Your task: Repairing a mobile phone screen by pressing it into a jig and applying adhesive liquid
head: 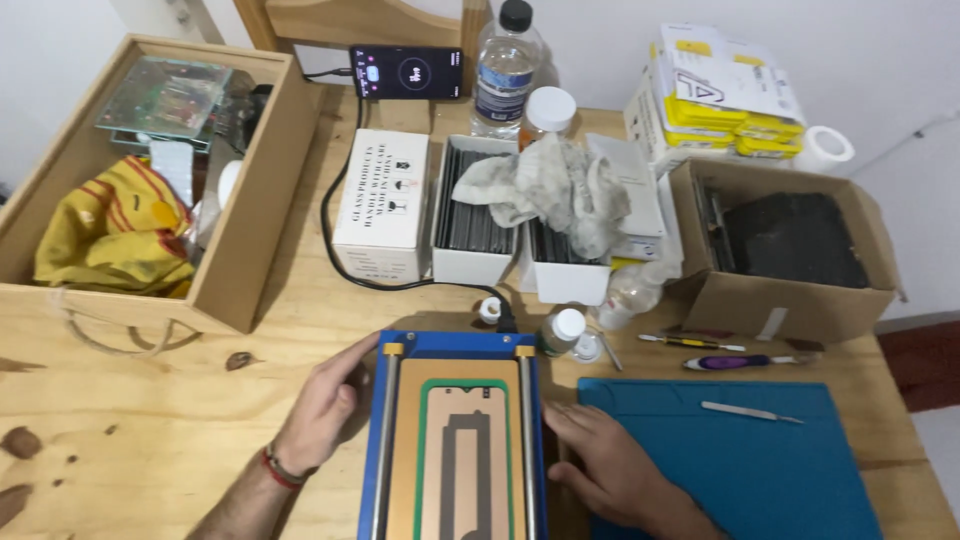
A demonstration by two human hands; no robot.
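I judge the work barely begun: the blue plate machine [455, 440] sits near me at the table's [150, 440] edge, its copper bed with the green outline bare, and the tweezers [752, 411] on the blue mat [760, 470] to the right lie untouched. My left hand [325, 405] rests flat and open against its left side; my right hand [605, 465] lies open, touching its right edge, gripping nothing.

Two hands are showing at the bottom, the left hand [322, 408] and the right hand [610, 465]. Three white boxes [470, 215] are sitting mid-frame, two bottles [506, 68] are standing at the top, and three slim hand tools [745, 362] are lying toward the lower right.
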